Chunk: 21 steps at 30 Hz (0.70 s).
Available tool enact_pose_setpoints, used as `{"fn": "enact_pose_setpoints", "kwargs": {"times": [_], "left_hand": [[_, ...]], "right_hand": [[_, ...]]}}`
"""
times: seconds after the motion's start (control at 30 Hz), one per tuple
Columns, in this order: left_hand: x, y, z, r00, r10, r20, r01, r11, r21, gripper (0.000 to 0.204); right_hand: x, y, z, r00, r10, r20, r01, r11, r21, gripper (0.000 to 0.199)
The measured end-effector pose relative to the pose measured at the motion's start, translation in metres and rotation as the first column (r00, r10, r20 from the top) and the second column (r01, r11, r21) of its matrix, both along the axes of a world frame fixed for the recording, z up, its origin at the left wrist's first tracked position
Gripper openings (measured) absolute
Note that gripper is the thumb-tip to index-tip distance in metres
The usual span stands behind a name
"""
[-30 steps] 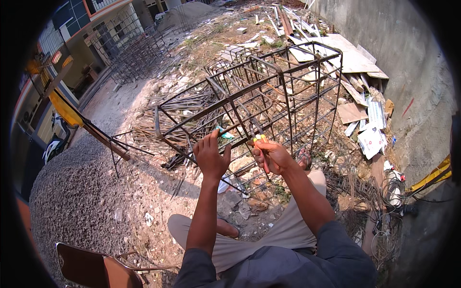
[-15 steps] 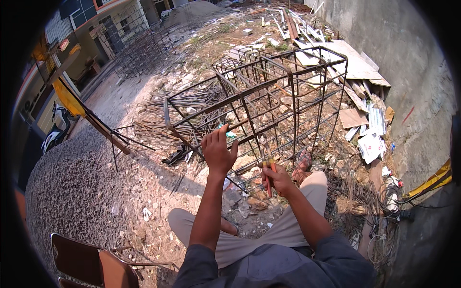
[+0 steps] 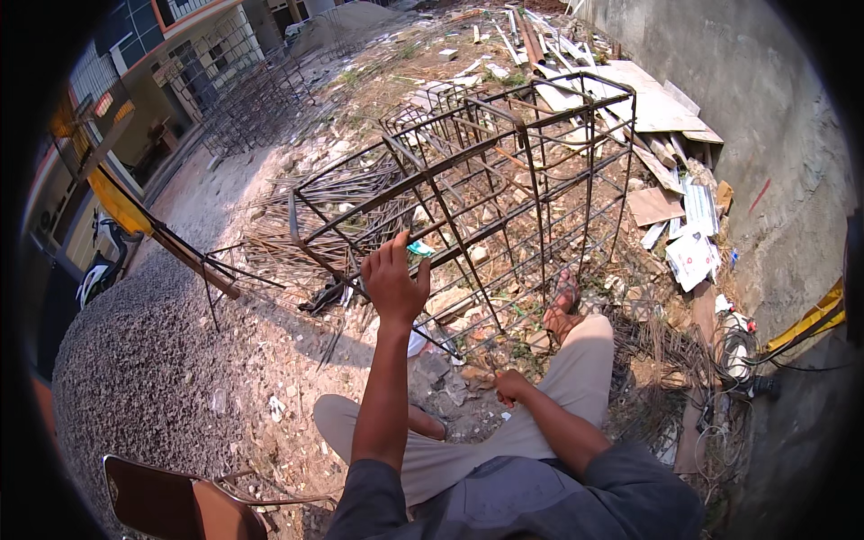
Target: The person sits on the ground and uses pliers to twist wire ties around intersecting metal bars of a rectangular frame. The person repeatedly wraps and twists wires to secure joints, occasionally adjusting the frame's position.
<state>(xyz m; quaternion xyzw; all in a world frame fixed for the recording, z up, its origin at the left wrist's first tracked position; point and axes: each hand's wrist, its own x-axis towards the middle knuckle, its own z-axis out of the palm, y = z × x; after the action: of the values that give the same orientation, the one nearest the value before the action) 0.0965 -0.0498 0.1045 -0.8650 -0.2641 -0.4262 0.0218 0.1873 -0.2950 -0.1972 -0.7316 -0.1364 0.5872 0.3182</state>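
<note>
A cage of rebar [image 3: 459, 225], made of long bars and square stirrups, stands tilted in front of me. My left hand [image 3: 396, 281] rests against its near lower bar, fingers stretched upward and thumb apart. Over my lap, by my bent right knee, my right hand [image 3: 514, 387] is closed in a fist, apart from the cage. Whatever it may hold is hidden; the pincers do not show. My right foot [image 3: 562, 301] sits beside the cage's near lower side.
Loose steel rods [image 3: 310, 216] lie beyond the cage. A gravel heap [image 3: 135, 351] and a brown chair [image 3: 193, 499] are at left. Boards and scrap [image 3: 648, 108] lie along the concrete wall [image 3: 774, 162] at right, with tangled wire [image 3: 666, 337] nearer me.
My right hand has drawn back from the cage toward my lap, and the orange-red pincers it held have gone from sight. My left hand stays at the bar. The view has shifted slightly.
</note>
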Motion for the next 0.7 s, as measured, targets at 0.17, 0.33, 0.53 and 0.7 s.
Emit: {"fn": "enact_pose_setpoints", "kwargs": {"times": [0.17,0.33,0.53,0.7], "left_hand": [[0.013,-0.001,-0.001,1.0,-0.014,0.022,0.014,1.0,0.014,0.055],[-0.009,0.009,-0.006,1.0,0.005,0.015,-0.005,1.0,0.01,0.055],[-0.013,0.01,-0.005,0.999,-0.022,0.022,0.023,0.999,-0.036,0.06],[-0.006,0.014,-0.008,0.999,-0.041,0.023,0.042,0.996,-0.076,0.062]], "right_hand": [[-0.011,-0.005,-0.027,0.271,-0.079,0.959,-0.259,0.954,0.151,0.052],[0.01,0.005,0.065,0.927,-0.083,0.367,-0.056,0.934,0.353,0.051],[0.052,0.043,0.19,0.828,-0.301,0.472,-0.084,0.767,0.636,0.035],[0.085,0.094,0.298,0.602,-0.521,0.606,-0.153,0.669,0.727,0.052]]}}
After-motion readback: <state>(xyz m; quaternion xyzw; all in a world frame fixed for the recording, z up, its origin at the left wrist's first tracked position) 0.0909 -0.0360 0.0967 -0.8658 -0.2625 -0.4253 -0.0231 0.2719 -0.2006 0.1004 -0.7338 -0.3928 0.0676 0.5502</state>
